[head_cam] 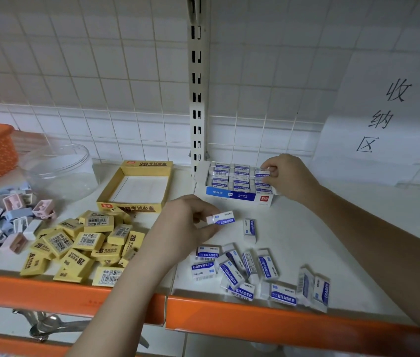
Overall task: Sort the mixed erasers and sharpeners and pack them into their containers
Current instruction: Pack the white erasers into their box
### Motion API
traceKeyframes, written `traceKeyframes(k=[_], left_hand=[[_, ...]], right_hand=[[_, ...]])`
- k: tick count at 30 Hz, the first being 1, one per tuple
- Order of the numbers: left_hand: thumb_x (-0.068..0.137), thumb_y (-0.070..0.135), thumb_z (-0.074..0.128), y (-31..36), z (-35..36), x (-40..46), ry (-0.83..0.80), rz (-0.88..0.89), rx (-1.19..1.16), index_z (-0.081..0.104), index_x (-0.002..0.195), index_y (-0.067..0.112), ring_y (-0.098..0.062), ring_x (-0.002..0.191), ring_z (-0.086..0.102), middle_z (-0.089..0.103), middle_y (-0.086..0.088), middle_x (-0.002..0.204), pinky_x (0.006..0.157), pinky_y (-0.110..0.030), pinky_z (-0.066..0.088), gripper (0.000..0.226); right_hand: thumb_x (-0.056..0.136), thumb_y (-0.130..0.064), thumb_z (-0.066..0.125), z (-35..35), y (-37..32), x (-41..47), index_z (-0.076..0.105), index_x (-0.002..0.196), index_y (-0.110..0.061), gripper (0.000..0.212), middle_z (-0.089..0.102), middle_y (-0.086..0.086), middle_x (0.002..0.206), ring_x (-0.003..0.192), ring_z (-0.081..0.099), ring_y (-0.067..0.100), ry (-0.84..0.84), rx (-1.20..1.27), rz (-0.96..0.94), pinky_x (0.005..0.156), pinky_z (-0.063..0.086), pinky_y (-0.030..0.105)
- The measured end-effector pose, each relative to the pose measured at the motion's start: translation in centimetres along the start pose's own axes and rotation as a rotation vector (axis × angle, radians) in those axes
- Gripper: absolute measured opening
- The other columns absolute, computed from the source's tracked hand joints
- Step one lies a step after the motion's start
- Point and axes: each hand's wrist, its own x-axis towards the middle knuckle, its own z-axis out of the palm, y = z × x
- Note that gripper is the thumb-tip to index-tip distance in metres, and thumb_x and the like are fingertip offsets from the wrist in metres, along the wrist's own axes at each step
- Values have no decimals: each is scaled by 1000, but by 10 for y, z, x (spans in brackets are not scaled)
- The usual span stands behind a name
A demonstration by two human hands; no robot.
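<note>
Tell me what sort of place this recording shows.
Probably a stationery shop or stockroom: an orange-edged shelf on a slotted upright, a paper sign reading "storage area", and retail eraser boxes.

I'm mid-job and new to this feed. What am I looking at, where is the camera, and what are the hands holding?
No machine: a person's bare hands, seen from one head-worn camera looking down at a shelf. The left hand pinches a white eraser. The right hand sets another eraser into the blue-and-white box. Loose white erasers lie in front, yellow erasers beside an empty yellow box, and sharpeners by a clear jar.
</note>
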Motion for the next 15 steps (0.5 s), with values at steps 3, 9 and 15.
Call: traceKeyframes(k=[3,9,15], left_hand=[[71,15,79,-2,1,-1,75,15,-116,73,86,30,-4,75,58,65,9,83,70,-18,50,22],[70,18,80,0,0,-3,117,-37,-208,70,81,35,-1,62,56,63,10,67,60,-10,45,22],[76,25,74,-2,-14,21,73,-59,-150,72,94,29,-9,71,65,72,4,78,67,-21,50,18]], right_hand=[[86,-15,67,2,1,-2,66,105,-7,21,65,10,108,85,57,17,46,-8,-13,71,46,27],[89,-14,62,6,0,-5,68,112,-7,24,65,9,114,97,62,21,57,-2,-6,78,49,28],[89,-17,61,6,-3,-18,70,105,-7,21,66,9,106,93,61,21,162,30,-54,70,43,25]])
